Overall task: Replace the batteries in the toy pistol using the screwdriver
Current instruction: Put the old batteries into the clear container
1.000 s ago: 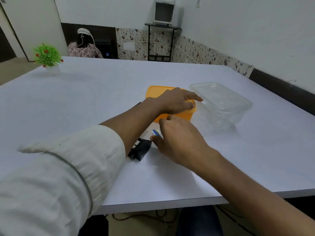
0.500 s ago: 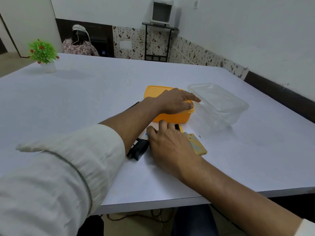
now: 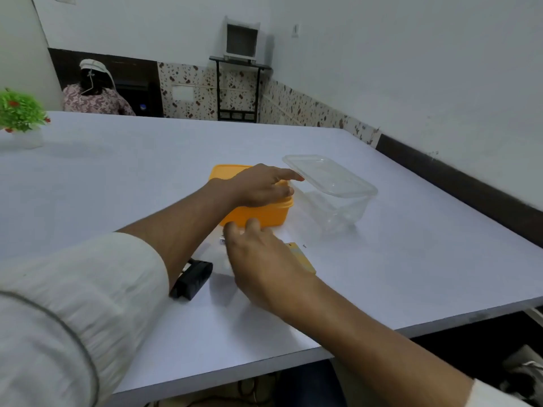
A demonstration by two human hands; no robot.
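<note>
Left hand (image 3: 258,186) rests open-fingered on the orange box (image 3: 255,214); right hand (image 3: 258,259), fingers relaxed, hovers over the worktop (image 3: 411,274), mostly hiding the toy pistol (image 3: 192,279) beside it.

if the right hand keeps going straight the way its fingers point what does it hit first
Most likely the near wall of the orange container: the right hand's fingertips point right at it and look almost touching, though depth is unclear.
</note>
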